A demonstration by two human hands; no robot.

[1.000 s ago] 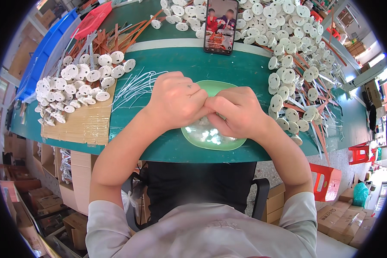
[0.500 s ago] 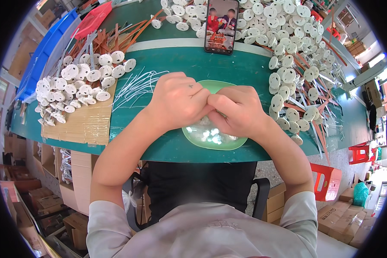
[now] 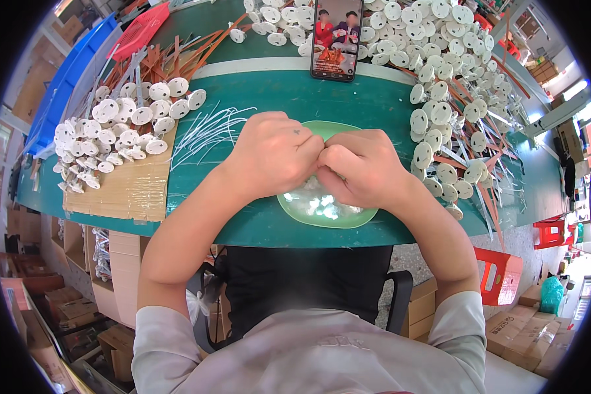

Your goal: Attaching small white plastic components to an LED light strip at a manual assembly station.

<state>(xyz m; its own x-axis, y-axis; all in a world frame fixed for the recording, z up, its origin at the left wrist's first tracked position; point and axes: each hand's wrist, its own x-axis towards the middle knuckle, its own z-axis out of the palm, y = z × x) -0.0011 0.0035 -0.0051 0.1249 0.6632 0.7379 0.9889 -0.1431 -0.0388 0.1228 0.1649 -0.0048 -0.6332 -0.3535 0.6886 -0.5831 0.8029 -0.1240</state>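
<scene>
Both of my hands are closed and meet over a light green dish (image 3: 331, 222) that holds small shiny clear pieces. My left hand (image 3: 276, 152) is curled with its knuckles up, its fingertips hidden. Against it, my right hand (image 3: 363, 165) pinches with thumb and bent forefinger. Whatever lies between the fingers is too small or too covered to make out. A loose bundle of thin white strands (image 3: 207, 134) lies on the green table (image 3: 256, 88), just left of my left hand.
Round white discs with metal and brown strips (image 3: 121, 125) are heaped on cardboard (image 3: 121, 197) at left. A larger heap of similar discs (image 3: 440, 98) fills the right and back. A phone (image 3: 335, 39) stands at the back; red (image 3: 140, 31) and blue (image 3: 69, 85) trays sit far left.
My hands have barely moved and stay pressed together above the dish; the right fingers shift very slightly. The picture on the phone has changed a little.
</scene>
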